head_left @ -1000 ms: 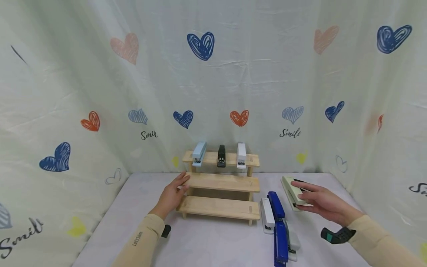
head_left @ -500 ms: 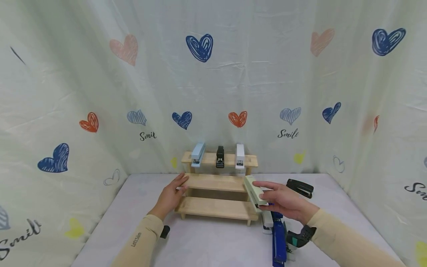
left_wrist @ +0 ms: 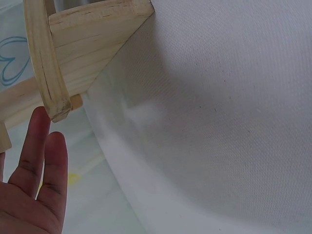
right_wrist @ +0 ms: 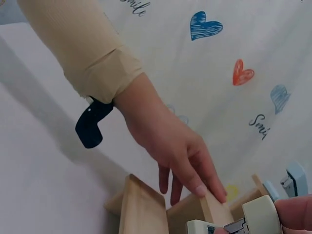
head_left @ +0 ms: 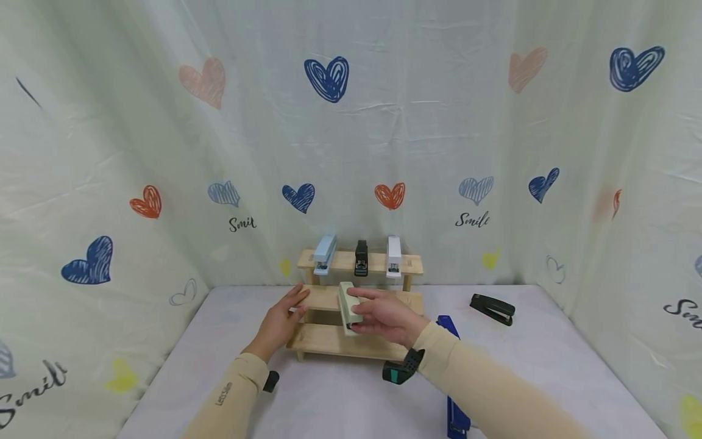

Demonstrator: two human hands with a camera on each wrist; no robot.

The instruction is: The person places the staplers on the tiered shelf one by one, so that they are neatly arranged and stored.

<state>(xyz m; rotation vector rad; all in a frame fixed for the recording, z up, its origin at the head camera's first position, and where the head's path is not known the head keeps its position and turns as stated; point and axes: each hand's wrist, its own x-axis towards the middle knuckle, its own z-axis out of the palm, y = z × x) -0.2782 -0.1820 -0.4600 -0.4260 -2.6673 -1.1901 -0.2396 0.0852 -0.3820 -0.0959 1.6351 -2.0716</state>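
Note:
My right hand [head_left: 384, 316] pinches a pale green stapler [head_left: 347, 305] between thumb and fingers. The stapler hangs tilted over the middle and lower steps of a three-step wooden rack [head_left: 318, 346], its near end low in front of the middle step. In the right wrist view the stapler [right_wrist: 263, 217] appears at the bottom, with a fingertip on it. My left hand [head_left: 281, 323] rests its nearly straight fingers on the left end of the rack's middle step. The left wrist view has two straight fingers [left_wrist: 56, 165] by the wooden leg.
On the top step stand a light blue stapler [head_left: 326, 253], a black stapler [head_left: 361, 258] and a white stapler [head_left: 393, 256]. Another black stapler [head_left: 492, 309] lies on the table at right. A long blue stapler [head_left: 457, 419] is partly behind my right forearm.
My right hand has lifted the pale green stapler off the table at right and carried it left over the rack, uncovering the black stapler. My left hand stays on the rack.

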